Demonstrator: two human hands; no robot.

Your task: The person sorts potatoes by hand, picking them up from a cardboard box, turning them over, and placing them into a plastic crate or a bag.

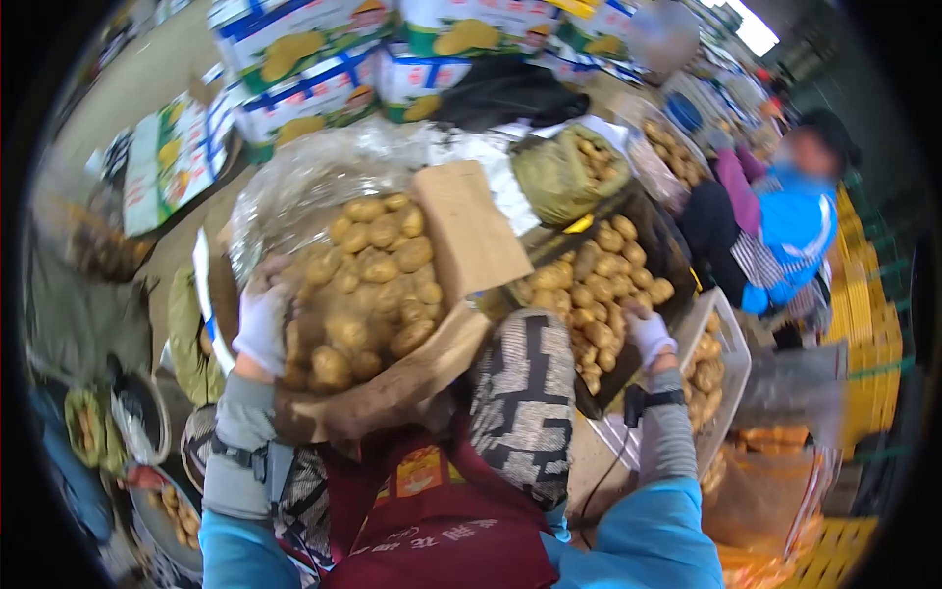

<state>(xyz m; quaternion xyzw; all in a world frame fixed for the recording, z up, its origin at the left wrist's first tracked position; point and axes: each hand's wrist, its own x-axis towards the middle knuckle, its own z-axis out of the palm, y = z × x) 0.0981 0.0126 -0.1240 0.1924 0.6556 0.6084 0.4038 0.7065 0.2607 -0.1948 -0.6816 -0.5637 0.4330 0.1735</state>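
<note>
My left hand point(263, 319), in a pale glove, is at the left side of an open cardboard box point(368, 407) lined with clear plastic point(319, 172). Many potatoes point(379, 265) fill that box; its flap stands up on the right. My right hand point(646, 332), also gloved, reaches to the right edge of the potatoes point(596, 285) in a dark crate point(677, 257). The fingers of both hands are too blurred to show what they hold, if anything.
Printed cartons point(294, 49) are stacked behind. A white crate of potatoes point(738, 368) stands right of my right forearm. A green sack point(554, 182) lies beyond the dark crate. A person in blue point(795, 226) sits at the right, near yellow crates point(854, 304).
</note>
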